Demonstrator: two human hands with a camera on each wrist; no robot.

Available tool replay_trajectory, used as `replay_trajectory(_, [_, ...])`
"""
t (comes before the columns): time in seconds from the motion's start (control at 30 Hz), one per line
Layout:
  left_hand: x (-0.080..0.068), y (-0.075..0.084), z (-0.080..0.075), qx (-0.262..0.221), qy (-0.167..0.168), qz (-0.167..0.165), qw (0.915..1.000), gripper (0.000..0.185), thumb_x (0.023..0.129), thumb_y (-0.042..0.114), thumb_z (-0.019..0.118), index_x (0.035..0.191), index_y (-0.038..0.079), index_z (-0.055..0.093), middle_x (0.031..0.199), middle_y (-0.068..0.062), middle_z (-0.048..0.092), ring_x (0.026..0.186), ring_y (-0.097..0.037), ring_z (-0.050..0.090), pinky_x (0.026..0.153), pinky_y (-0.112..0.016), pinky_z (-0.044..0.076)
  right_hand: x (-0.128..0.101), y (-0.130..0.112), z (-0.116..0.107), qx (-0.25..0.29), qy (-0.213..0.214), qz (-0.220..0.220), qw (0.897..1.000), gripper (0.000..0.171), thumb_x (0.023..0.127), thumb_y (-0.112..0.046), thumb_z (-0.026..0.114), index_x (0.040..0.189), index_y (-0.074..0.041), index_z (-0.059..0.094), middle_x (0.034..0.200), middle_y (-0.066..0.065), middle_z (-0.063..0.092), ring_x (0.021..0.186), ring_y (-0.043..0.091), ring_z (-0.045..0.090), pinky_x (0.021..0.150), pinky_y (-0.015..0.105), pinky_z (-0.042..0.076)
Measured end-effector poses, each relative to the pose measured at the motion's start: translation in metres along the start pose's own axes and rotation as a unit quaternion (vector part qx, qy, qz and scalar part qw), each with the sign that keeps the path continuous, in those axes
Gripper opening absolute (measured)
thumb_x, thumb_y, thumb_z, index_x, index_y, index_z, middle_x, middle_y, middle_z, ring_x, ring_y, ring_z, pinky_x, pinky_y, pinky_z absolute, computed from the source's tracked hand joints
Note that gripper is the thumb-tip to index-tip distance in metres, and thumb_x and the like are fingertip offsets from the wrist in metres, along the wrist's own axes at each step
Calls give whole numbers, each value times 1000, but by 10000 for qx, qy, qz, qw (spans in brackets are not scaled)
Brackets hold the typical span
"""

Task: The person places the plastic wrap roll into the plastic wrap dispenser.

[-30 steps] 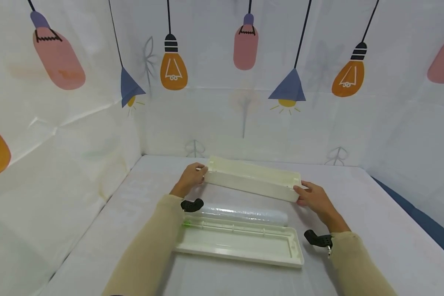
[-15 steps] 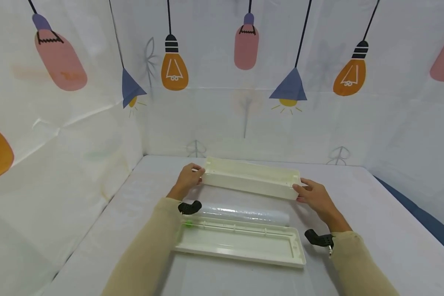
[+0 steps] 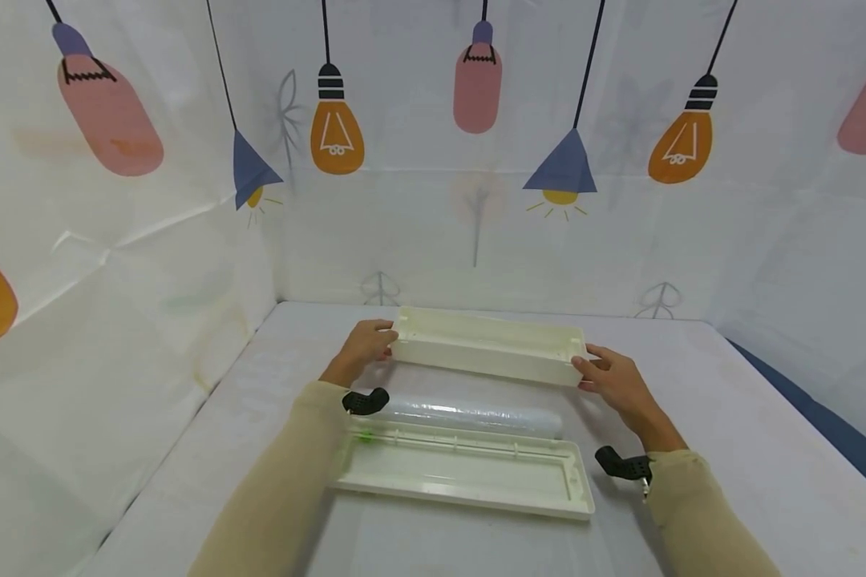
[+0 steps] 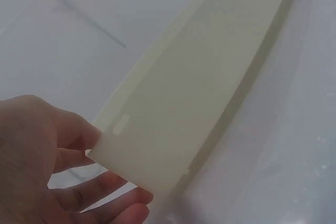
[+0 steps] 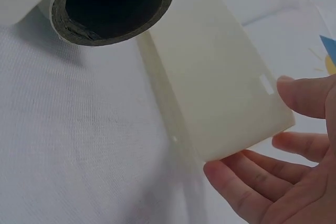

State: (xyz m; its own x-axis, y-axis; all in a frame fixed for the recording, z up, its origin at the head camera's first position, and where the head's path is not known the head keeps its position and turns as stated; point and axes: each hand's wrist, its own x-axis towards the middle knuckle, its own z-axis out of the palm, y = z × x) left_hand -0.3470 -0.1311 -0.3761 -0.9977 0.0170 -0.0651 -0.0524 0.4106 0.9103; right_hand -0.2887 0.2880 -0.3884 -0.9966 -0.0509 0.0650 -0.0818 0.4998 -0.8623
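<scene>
While the left hand (image 3: 364,346) and right hand (image 3: 609,377) pinch opposite ends of the cream dispenser tray (image 3: 487,351) above the far table (image 3: 729,417), a slipping fingertip could drop it onto the cling film roll (image 3: 476,417) and open lid (image 3: 469,474) nearer.

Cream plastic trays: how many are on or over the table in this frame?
2. One long tray is gripped at its ends by the left hand and right hand, behind the cling-film roll. The other tray lies open on the table, nearest the person.
</scene>
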Motion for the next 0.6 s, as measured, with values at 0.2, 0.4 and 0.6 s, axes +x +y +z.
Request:
replay_trajectory(0.2, [-3,2,-3,-204,-127,129,9996,48,99,15,59,144,-3,51,125,-22,62,95,-30,65,88,-43,55,0,-1,0,30,36,33,10000,70,104,-34,57,154,6,30,132,35,53,111,41,63,88,37,56])
replay_trajectory(0.4, [-6,-3,-6,-345,-190,111,9992,50,99,14,61,143,-5,49,125,-25,61,103,-34,64,92,-44,54,0,-3,1,32,40,73,10000,68,104,-32,58,153,7,32,130,35,55,108,40,64,89,38,56])
replay_trajectory(0.6, [-8,-6,-8,-589,-145,75,9981,47,97,10,61,138,-10,50,134,-29,56,116,-36,60,96,-39,53,-1,-5,4,44,-46,65,10000,70,103,-33,60,152,8,32,131,36,54,104,40,67,90,44,55])
